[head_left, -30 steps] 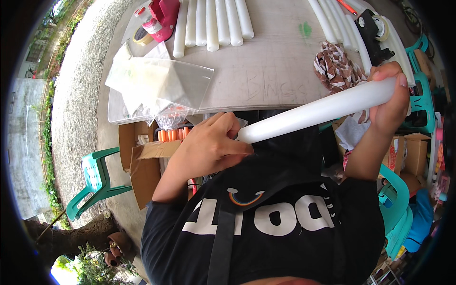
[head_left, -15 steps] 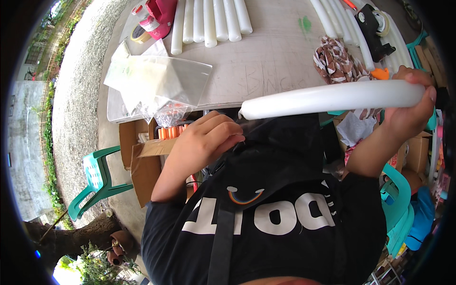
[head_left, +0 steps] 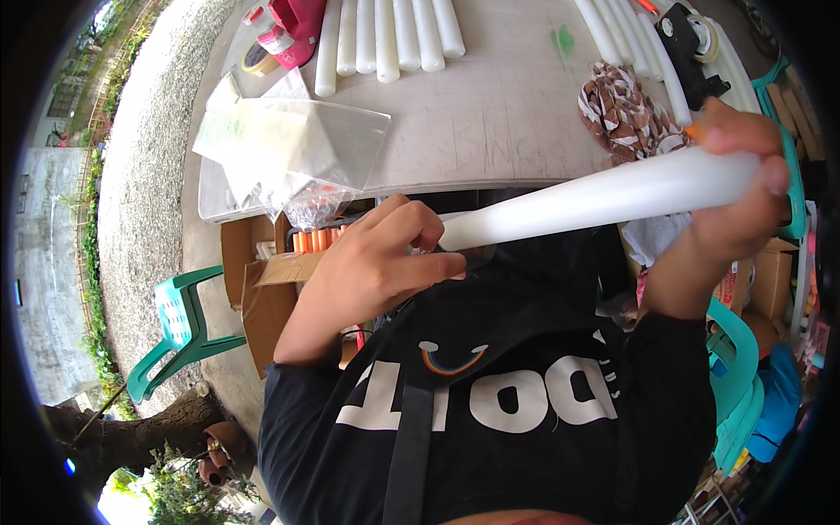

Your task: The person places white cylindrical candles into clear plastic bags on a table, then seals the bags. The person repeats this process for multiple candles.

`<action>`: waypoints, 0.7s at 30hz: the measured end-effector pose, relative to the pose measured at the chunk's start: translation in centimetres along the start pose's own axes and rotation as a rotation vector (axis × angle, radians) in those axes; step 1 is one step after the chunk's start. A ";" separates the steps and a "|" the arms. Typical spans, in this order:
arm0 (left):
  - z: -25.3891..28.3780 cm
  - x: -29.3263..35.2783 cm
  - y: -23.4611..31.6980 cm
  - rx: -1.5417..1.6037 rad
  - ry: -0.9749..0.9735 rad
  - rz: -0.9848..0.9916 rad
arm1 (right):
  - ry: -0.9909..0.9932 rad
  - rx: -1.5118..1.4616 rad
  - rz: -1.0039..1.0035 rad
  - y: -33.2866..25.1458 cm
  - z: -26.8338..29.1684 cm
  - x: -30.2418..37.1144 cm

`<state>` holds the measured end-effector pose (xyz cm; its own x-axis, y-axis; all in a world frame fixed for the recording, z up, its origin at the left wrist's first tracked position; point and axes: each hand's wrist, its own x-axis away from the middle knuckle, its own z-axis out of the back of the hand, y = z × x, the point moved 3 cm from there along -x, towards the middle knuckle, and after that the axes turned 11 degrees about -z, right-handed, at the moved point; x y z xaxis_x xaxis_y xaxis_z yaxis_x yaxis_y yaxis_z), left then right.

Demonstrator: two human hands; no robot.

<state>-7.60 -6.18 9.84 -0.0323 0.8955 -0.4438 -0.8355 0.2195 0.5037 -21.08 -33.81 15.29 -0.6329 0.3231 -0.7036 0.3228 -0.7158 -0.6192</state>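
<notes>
A long white candle (head_left: 604, 197) is held slanting across my front, above my dark shirt and just off the table's near edge. My right hand (head_left: 744, 179), slightly blurred, is wrapped round its thick right end. At its left end, my left hand (head_left: 389, 249) has curled fingers and thumb closed about the tip, which they partly hide. Several more white candles (head_left: 385, 44) lie side by side at the far side of the table (head_left: 429, 131). Another row of white candles (head_left: 647, 61) lies at the far right.
Clear plastic bags (head_left: 289, 144) lie at the table's left, near a tape roll (head_left: 259, 59) and a pink container (head_left: 300, 35). A brown-and-white cloth (head_left: 626, 114) and black tape dispenser (head_left: 691, 57) are at right. An open cardboard box (head_left: 267, 302) and green chair (head_left: 179, 328) stand left.
The candle's left end has come lower, and its tip now sits at my left hand, which was apart from it. My right hand has shifted slightly left, tilting the candle more.
</notes>
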 end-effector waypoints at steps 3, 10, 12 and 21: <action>0.4 -0.2 0.2 -0.005 -0.004 0.013 | -0.334 -0.029 0.106 -1.9 -5.0 -1.3; 0.4 -0.6 0.0 -0.097 -0.027 0.008 | -0.532 -0.032 -0.020 -1.4 -10.0 -0.5; 0.5 -0.2 0.0 -0.098 -0.016 0.021 | -0.554 -0.090 -0.055 -1.0 -10.4 -0.1; 1.5 0.0 -0.6 -0.014 0.212 0.022 | -0.500 -0.089 -0.075 0.5 -10.6 0.0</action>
<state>-6.27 -5.70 10.65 -0.1643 0.7980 -0.5798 -0.8408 0.1940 0.5053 -13.47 -27.58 11.27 -0.9090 0.0202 -0.4163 0.3084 -0.6394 -0.7044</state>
